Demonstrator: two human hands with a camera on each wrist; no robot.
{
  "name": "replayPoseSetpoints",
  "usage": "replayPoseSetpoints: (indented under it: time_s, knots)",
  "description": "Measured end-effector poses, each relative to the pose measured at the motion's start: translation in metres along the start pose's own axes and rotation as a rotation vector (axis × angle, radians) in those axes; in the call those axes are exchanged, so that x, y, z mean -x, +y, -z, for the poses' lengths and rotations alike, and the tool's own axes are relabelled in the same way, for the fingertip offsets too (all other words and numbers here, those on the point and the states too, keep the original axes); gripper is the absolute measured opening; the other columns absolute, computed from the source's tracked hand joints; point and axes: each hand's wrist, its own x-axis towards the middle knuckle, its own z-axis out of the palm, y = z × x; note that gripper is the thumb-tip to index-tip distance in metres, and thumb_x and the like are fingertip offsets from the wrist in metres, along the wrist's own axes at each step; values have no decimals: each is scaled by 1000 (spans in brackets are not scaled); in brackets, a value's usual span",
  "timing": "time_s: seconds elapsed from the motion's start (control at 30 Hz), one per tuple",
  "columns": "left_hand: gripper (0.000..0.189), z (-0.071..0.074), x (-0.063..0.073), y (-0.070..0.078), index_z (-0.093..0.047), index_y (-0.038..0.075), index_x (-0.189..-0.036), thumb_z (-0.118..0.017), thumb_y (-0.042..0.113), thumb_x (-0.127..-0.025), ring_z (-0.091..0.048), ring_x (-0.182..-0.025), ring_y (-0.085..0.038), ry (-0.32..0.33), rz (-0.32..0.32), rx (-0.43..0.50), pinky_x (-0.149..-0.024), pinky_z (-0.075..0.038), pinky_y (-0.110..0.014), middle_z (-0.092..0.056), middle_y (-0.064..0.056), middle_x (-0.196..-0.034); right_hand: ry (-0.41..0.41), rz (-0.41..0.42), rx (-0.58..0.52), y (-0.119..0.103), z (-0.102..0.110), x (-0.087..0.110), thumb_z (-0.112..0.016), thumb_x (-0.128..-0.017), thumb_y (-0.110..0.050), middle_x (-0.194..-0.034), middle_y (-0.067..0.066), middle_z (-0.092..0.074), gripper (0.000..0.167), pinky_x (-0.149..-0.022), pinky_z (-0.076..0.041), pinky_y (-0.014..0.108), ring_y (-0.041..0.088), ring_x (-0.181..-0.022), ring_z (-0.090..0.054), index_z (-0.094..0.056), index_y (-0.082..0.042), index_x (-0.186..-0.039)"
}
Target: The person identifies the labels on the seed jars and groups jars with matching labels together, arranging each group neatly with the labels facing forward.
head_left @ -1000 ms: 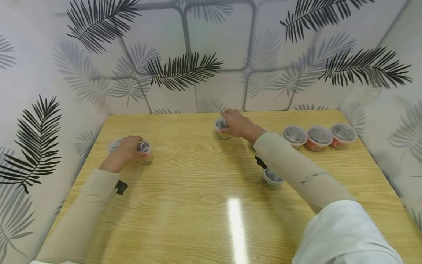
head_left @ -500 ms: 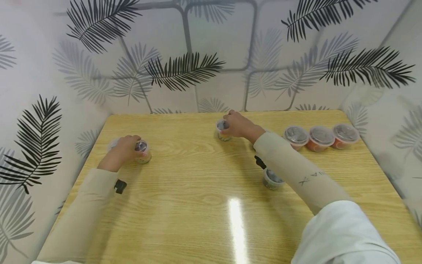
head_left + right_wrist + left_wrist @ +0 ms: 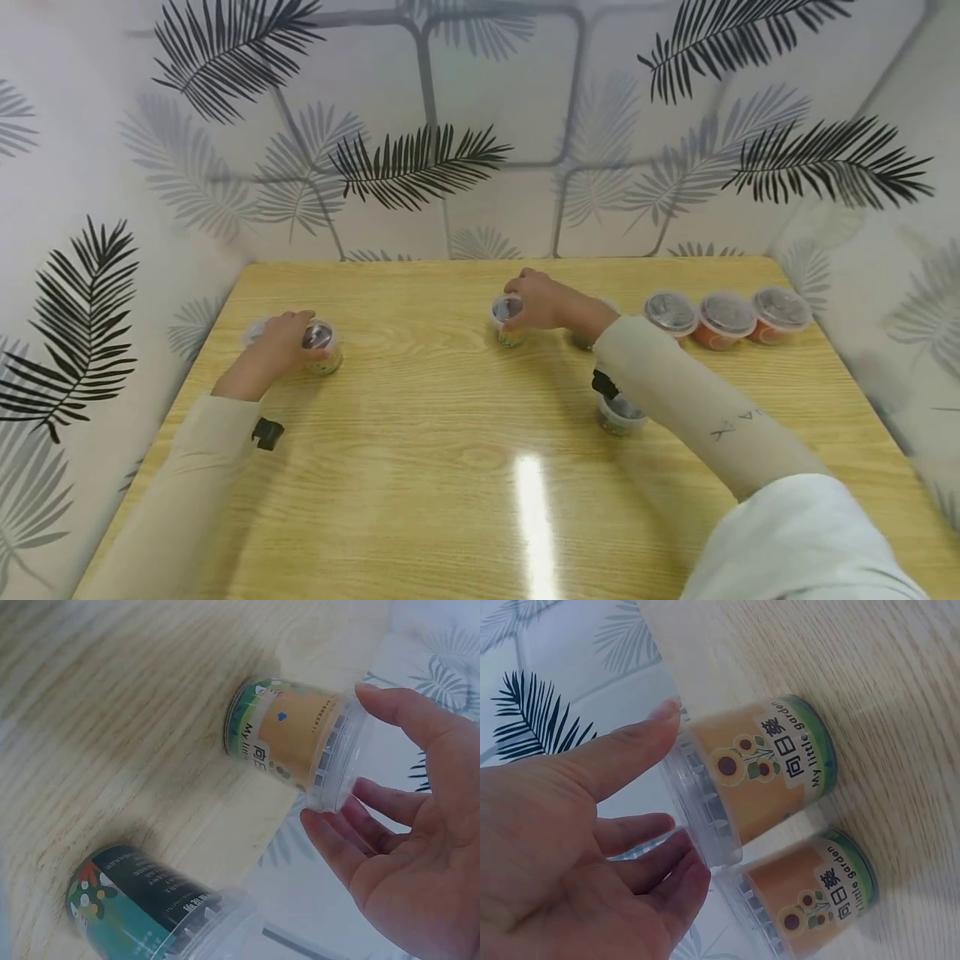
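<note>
At the left of the table, my left hand (image 3: 273, 350) pinches the clear lid of an orange sunflower-label plastic cup (image 3: 761, 769) between thumb and fingers. A second sunflower-label cup (image 3: 806, 900) stands right beside it, partly hidden by the hand in the head view. Near the back middle, my right hand (image 3: 543, 302) grips another orange sunflower-label cup (image 3: 289, 735) by its lid rim. That cup stands upright with its base at the tabletop. A teal and black cup (image 3: 139, 900) is close to it in the right wrist view.
Three red lidded cups (image 3: 723, 321) stand in a row at the back right. One cup (image 3: 583, 340) is mostly hidden behind the right wrist, another (image 3: 619, 421) sits below the forearm. A leaf-patterned wall (image 3: 450, 208) borders the wooden table (image 3: 420, 483).
My right hand has drawn its cup a little toward me and slightly right. My left hand has moved its cup slightly left. The head view has tilted a little.
</note>
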Motion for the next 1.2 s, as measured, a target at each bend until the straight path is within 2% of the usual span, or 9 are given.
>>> replayPoseSetpoints:
  time_s: [0.1, 0.2, 0.27, 0.37, 0.53, 0.63, 0.8, 1.0, 1.2]
  knots:
    - [84, 0, 5, 1, -12, -13, -142, -63, 30, -90, -17, -125, -56, 23, -14, 43, -100, -22, -64, -20, -39, -139, 15, 54, -23, -2, -2, 12, -68, -83, -40, -127, 16, -40, 72, -84, -44, 38, 25, -104, -45, -41, -1, -137]
    - [83, -2, 13, 9, -9, -9, -144, -60, 31, -92, -14, -128, -54, 92, -81, 82, -101, -19, -64, -17, -35, -143, 49, 124, -54, -7, 1, 30, -69, -81, -41, -120, 13, -43, 71, -81, -45, 37, 23, -99, -47, -44, -2, -135]
    - [77, -8, 21, 16, -14, -7, -144, -57, 32, -93, -16, -130, -51, 155, -147, 132, -102, -19, -63, -20, -32, -143, 58, 156, -103, -13, 2, 45, -70, -81, -41, -119, 10, -44, 71, -84, -45, 36, 21, -102, -47, -45, -3, -135]
    - [68, -22, 31, 35, -23, -5, -143, -55, 31, -94, -22, -130, -45, 235, -260, 235, -102, -23, -60, -28, -27, -143, 65, 193, -209, -22, 7, 66, -71, -80, -41, -120, 8, -44, 71, -89, -46, 38, 21, -107, -46, -45, -4, -135]
    - [59, -51, 57, 75, -31, 5, -142, -56, 28, -94, -36, -126, -30, 300, -365, 454, -100, -35, -48, -37, -14, -141, 67, 242, -367, -39, 12, 94, -73, -78, -40, -121, 3, -44, 69, -93, -46, 35, 17, -109, -44, -46, -9, -134]
    - [53, -67, 73, 96, -34, 10, -140, -57, 20, -94, -40, -123, -24, 306, -421, 613, -99, -39, -41, -39, -8, -139, 77, 269, -474, -50, 11, 110, -75, -77, -38, -121, 1, -45, 66, -93, -45, 31, 15, -110, -45, -48, -12, -131]
    - [52, -83, 90, 125, -35, 10, -137, -59, 7, -91, -39, -122, -25, 291, -500, 860, -99, -41, -35, -38, -6, -138, 91, 320, -629, -60, 2, 133, -77, -77, -30, -120, 0, -49, 61, -94, -45, 30, 16, -111, -47, -49, -15, -129]
    - [58, -100, 102, 151, -30, 6, -137, -60, -2, -88, -35, -122, -30, 246, -594, 1001, -101, -38, -31, -31, -12, -139, 55, 362, -757, -65, -13, 145, -75, -79, -21, -123, 3, -48, 58, -95, -45, 32, 19, -113, -46, -49, -14, -130]
    - [60, -116, 109, 166, -26, 6, -137, -58, -4, -88, -32, -123, -29, 240, -619, 1153, -103, -36, -32, -28, -15, -139, -27, 413, -874, -69, -19, 148, -73, -81, -15, -127, 8, -45, 57, -97, -43, 36, 24, -117, -43, -47, -9, -132]
